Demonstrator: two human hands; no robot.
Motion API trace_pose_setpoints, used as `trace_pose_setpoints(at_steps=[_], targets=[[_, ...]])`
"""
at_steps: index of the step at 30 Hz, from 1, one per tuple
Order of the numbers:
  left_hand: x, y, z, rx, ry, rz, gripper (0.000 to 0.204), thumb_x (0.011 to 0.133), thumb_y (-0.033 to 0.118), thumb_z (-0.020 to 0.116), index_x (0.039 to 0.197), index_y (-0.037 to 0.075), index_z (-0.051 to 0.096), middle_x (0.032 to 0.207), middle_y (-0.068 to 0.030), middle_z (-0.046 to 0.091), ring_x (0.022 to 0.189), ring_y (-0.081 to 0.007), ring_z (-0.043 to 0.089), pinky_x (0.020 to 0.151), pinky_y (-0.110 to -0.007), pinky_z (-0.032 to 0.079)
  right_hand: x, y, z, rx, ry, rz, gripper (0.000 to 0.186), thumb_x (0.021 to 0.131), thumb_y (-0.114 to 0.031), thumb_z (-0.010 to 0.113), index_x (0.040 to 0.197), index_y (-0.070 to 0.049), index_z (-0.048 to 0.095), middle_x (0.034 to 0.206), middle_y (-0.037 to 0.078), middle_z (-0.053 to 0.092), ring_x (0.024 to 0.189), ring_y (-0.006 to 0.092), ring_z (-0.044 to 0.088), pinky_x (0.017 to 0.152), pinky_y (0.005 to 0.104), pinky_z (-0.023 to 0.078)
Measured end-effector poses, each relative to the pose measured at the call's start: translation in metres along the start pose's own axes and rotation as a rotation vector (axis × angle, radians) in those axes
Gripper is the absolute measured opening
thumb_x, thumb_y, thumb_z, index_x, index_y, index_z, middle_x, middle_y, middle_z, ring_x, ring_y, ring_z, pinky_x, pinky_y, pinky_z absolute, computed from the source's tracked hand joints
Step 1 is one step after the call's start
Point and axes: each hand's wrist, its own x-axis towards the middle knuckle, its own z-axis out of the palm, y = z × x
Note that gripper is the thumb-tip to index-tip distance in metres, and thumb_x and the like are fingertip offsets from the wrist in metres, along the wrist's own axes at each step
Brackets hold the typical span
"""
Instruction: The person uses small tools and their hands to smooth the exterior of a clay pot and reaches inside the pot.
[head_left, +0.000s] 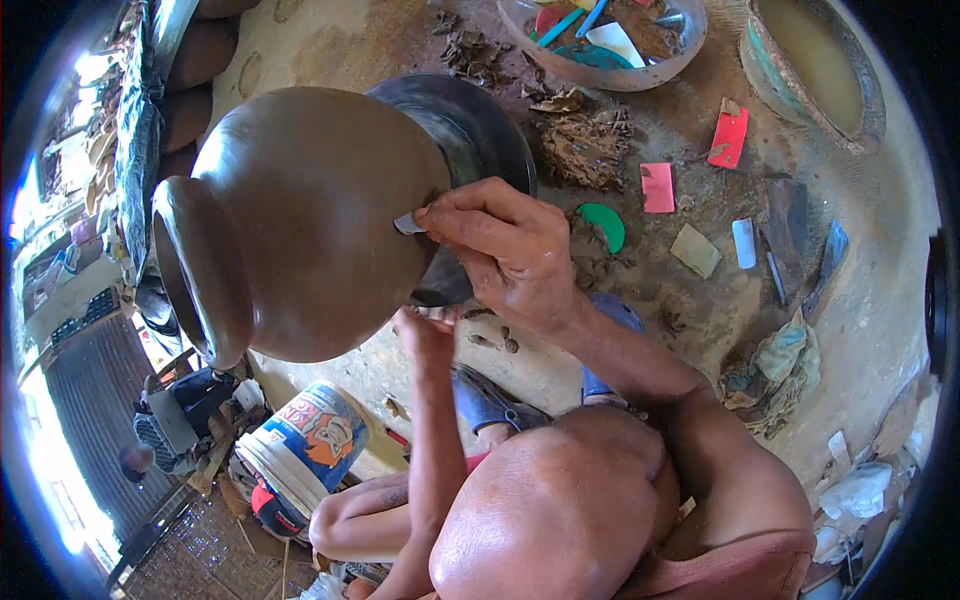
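At the upper left of the frame, a large, rounded brown clay pot [320,220] is seen with its flared rim turned toward the left edge. Below it, a white and blue plastic bucket [318,432] is seen. Against the pot's side, a small, flat, pale-grey scraper [408,224] is held. Under the pot, the left hand [427,332] is curled; whether anything is gripped by it cannot be told. Behind the pot's right end, a dark round base [490,130] is partly hidden. Near the centre, the scraper is pinched between the thumb and fingers of the right hand [510,255]. Farther right, a green curved piece [604,227] and a pink rectangular piece [657,188] are laid on the floor [700,300].
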Motion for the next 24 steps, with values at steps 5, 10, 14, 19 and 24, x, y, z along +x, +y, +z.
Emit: trace_pose_setpoints(at_steps=[5, 10, 14, 19, 24], targets=[[0.011, -0.027, 0.009, -0.137, -0.143, 0.067, 0.068, 0.100, 0.063, 0.044, 0.152, 0.020, 0.037, 0.150, -0.0138, 0.045, 0.135, -0.0310, 0.049, 0.105, -0.051, 0.049, -0.002, -0.004, 0.014, 0.026, -0.016, 0.000, 0.031, 0.076, 0.014, 0.073, 0.103, -0.002, 0.077, 0.094, 0.012, 0.071, 0.081, 0.0219, 0.072, 0.068, 0.0299, 0.057], [-0.039, -0.075, 0.024, 0.007, -0.144, -0.310, 0.064, 0.103, 0.061, 0.039, 0.150, 0.018, 0.041, 0.147, -0.0116, 0.049, 0.132, -0.0283, 0.053, 0.100, -0.047, 0.054, 0.004, -0.003, 0.006, 0.025, -0.008, -0.019, 0.028, 0.078, 0.011, 0.076, 0.103, -0.002, 0.076, 0.093, 0.012, 0.070, 0.080, 0.0208, 0.071, 0.066, 0.0290, 0.056], [0.013, 0.002, -0.005, -0.107, -0.130, 0.089, 0.059, 0.104, 0.053, 0.040, 0.144, 0.010, 0.046, 0.140, -0.0115, 0.056, 0.120, -0.0277, 0.062, 0.092, -0.041, 0.059, 0.004, -0.008, 0.011, 0.019, 0.012, -0.040, 0.028, 0.077, 0.006, 0.076, 0.102, -0.006, 0.076, 0.090, 0.010, 0.068, 0.076, 0.0225, 0.069, 0.064, 0.0321, 0.056], [-0.004, -0.049, 0.011, 0.741, -0.066, 0.554, 0.063, 0.102, 0.053, 0.046, 0.148, 0.011, 0.041, 0.146, -0.0122, 0.051, 0.132, -0.0266, 0.054, 0.105, -0.043, 0.051, -0.002, -0.013, 0.020, 0.015, -0.022, -0.036, 0.025, 0.080, 0.007, 0.078, 0.102, -0.002, 0.076, 0.093, 0.011, 0.069, 0.078, 0.0202, 0.070, 0.064, 0.0282, 0.055], [-0.034, -0.050, 0.037, 0.071, -0.304, 0.063, 0.068, 0.099, 0.058, 0.052, 0.150, 0.016, 0.039, 0.149, -0.0101, 0.046, 0.130, -0.0272, 0.054, 0.105, -0.044, 0.050, 0.000, -0.005, 0.004, -0.050, 0.005, -0.096, 0.026, 0.078, 0.007, 0.078, 0.103, -0.003, 0.077, 0.093, 0.010, 0.069, 0.078, 0.0201, 0.070, 0.063, 0.0282, 0.055]])
